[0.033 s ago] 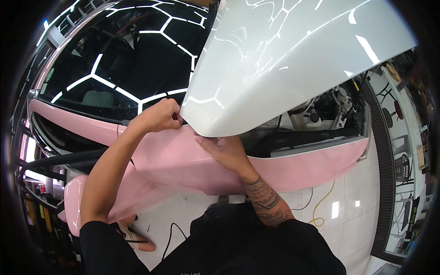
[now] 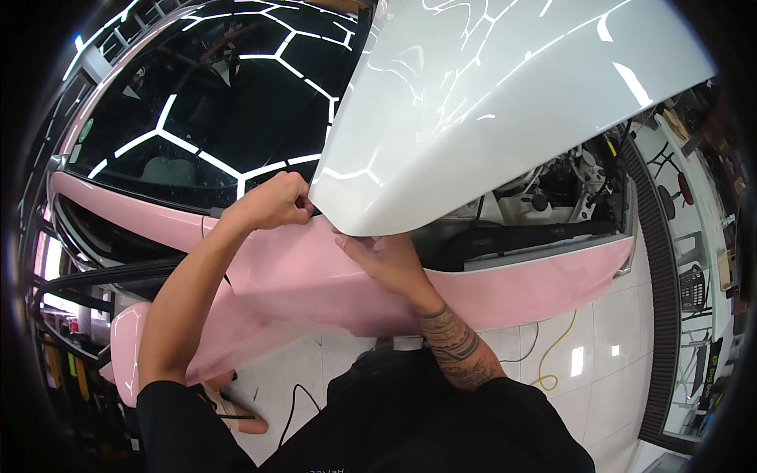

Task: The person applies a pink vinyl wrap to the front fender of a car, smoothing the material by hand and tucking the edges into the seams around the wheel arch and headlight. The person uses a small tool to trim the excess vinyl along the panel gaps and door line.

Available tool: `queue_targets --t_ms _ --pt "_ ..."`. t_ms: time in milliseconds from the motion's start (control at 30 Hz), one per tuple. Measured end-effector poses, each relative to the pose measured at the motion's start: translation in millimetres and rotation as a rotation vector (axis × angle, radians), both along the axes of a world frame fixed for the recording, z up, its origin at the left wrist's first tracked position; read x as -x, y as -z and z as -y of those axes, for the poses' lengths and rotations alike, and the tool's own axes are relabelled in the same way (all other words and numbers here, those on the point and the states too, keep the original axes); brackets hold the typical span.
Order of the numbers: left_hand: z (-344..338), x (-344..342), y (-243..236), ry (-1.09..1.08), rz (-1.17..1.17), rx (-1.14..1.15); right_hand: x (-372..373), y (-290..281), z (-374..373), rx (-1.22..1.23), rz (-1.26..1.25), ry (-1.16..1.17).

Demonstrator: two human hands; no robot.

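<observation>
Both forearms (image 2: 192,296) reach forward, the left hand (image 2: 280,202) curled fist-like, the right hand (image 2: 385,260) partly hidden at the fingertips

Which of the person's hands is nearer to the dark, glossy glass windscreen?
Left. The curled left hand is by the near corner of the windscreen; the right hand is farther off, at the lower corner of the glossy white bonnet.

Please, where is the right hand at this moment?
The right hand is near the head view's centre, right of the left hand, at the lower corner of the white hood.
</observation>
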State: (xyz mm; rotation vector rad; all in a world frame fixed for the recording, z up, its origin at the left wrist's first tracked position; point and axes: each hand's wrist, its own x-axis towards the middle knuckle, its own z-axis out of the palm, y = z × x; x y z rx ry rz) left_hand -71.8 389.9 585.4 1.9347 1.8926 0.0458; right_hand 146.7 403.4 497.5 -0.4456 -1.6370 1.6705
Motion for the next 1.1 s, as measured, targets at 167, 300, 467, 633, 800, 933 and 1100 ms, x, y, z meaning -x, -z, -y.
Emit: queue_targets --t_ms 167,300,467,633,800,933,1100 --pt "14.2 2.5 -1.4 -0.065 0.154 -0.08 -0.5 3.2 -2.5 -0.079 0.043 0.015" --pt "20.5 -6.4 -0.6 0.107 0.033 -0.248 -4.3 -1.6 -1.3 -0.08 0.073 0.002" --pt "13.2 -9.9 -9.4 0.128 -0.107 -0.122 1.0 -1.6 1.6 -0.162 -0.048 0.091" --pt "4.7 -2.6 -2.8 0.073 -0.019 -0.045 1.4 0.3 -0.8 -0.165 -0.102 0.103" --pt "-8.7 6.1 -2.9 0.185 0.011 0.039 -4.5 -3.5 -2.4 -0.143 0.016 0.043" --pt "-17.8 6.6 -2.7 0.211 0.021 0.136 -6.3 -5.1 -1.0 -0.068 0.007 0.039" --pt "-18.7 7.9 -6.4 0.244 -0.006 0.174 -7.4 -5.4 -1.4 -0.107 0.028 0.047"
